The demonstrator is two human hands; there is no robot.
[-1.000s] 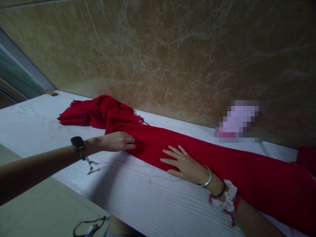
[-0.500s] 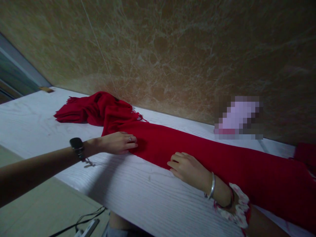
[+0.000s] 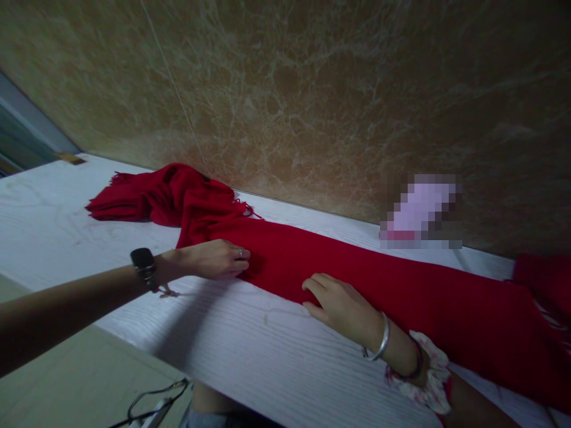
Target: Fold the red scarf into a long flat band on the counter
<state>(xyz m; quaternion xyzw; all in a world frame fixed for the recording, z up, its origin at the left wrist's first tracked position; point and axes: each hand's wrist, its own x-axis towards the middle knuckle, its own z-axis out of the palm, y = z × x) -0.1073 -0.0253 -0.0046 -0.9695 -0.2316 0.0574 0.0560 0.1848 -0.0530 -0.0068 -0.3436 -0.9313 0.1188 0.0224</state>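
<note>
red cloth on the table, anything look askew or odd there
The red heap at the left stands out: it is rumpled, while the red strip beside it lies mostly flat. The pale item is pixelated, so cannot be judged.

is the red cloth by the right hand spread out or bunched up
Spread out: the red cloth there lies in a long, mostly smooth strip along the table.

1. Two grips: left grip [image 3: 220,260], toward 8 o'clock; right grip [image 3: 339,300], toward 5;
2. One spread red cloth [image 3: 401,285], toward 4; one red heap [image 3: 160,193], toward 9, layers uncountable; one red bundle [image 3: 542,278], toward 3;
3. One watch [image 3: 142,258], toward 8; one bangle [image 3: 385,339], one scrunchie [image 3: 432,371], toward 5;
4. One bench [image 3: 250,345]; one pixelated pink item [image 3: 417,205], toward 3.
</note>
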